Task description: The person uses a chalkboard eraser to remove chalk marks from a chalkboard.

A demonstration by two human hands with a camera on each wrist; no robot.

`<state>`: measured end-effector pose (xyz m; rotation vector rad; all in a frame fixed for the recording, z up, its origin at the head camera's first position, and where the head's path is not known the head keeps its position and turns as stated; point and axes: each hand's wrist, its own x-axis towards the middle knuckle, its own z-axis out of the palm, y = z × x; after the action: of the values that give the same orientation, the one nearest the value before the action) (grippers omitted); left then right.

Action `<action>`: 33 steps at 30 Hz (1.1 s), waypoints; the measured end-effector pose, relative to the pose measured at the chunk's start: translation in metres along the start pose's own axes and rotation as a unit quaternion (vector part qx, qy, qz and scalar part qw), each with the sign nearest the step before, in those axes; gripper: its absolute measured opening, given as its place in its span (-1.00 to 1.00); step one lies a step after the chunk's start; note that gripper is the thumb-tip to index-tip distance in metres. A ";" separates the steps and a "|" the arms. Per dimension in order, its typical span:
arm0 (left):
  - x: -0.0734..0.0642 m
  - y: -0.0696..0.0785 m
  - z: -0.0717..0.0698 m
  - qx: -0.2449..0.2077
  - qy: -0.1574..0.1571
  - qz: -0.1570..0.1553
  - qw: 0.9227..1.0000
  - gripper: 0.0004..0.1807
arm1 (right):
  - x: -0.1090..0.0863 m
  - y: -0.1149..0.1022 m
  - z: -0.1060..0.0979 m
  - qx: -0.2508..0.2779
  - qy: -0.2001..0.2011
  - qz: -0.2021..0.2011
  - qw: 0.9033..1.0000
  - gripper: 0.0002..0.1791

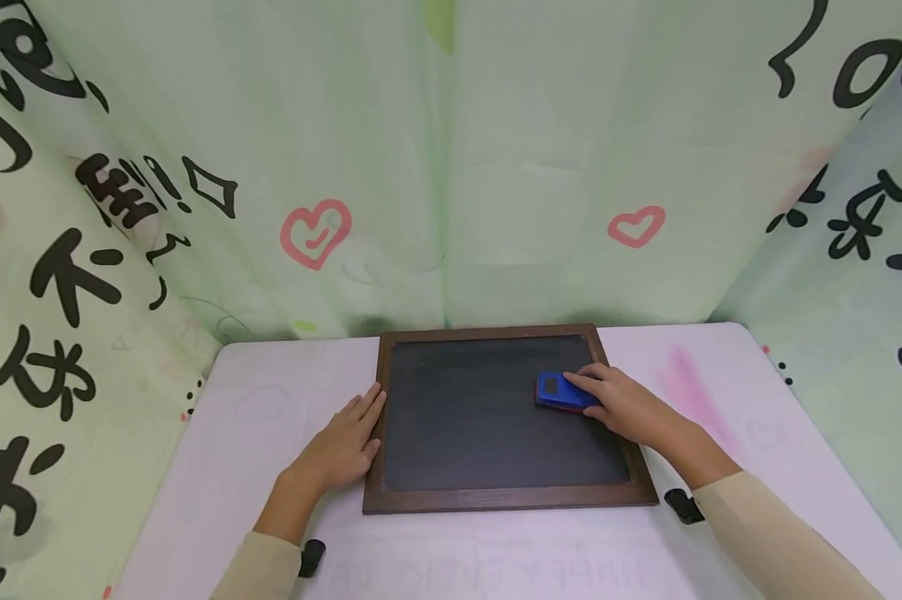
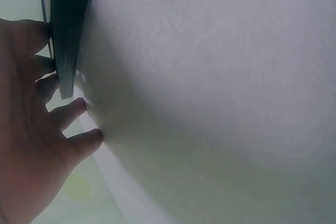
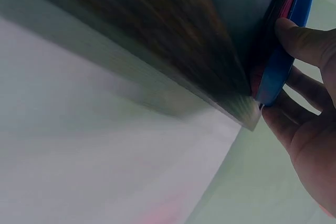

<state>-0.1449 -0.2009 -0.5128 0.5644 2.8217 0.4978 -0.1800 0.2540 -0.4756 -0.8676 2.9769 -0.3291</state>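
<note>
A small blackboard [image 1: 488, 450] in a brown wooden frame lies on the table. The right hand [image 1: 627, 404] grips a blue eraser [image 1: 554, 388] with a reddish underside, on the right part of the black surface. In the right wrist view, the thumb and fingers hold the eraser [image 3: 278, 74] by its blue back, close to the frame's edge [image 3: 210, 66]. The left hand [image 1: 343, 442] rests at the frame's left side with straight fingers. The left wrist view shows its thumb and fingertips against the frame's outer edge [image 2: 68, 51].
A pale pinkish-white cloth covers the table [image 1: 271, 400], with a pink streak [image 1: 694, 387] to the right of the board. Light green curtains [image 1: 526, 167] with black lettering and pink hearts hang behind and at both sides. Black wrist devices show under the sleeves [image 1: 781, 533].
</note>
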 end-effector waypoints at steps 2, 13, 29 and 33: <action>-0.002 0.000 0.001 0.003 -0.003 -0.002 1.000 -0.24 | 0.004 0.000 0.000 0.006 -0.003 0.003 1.000 -0.36; -0.002 0.003 0.001 -0.004 0.000 -0.004 1.000 -0.24 | 0.008 0.005 -0.016 0.042 -0.018 0.024 0.999 -0.35; 0.000 0.003 0.000 -0.004 0.002 -0.002 1.000 -0.25 | 0.000 0.013 -0.068 0.085 0.066 0.061 0.992 -0.30; -0.001 0.002 0.001 -0.003 0.000 -0.006 1.000 -0.25 | -0.008 0.020 -0.072 0.114 0.089 0.092 0.985 -0.28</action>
<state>-0.1431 -0.1989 -0.5124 0.5462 2.8219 0.5035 -0.1895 0.2888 -0.4095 -0.5637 3.0632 -0.7578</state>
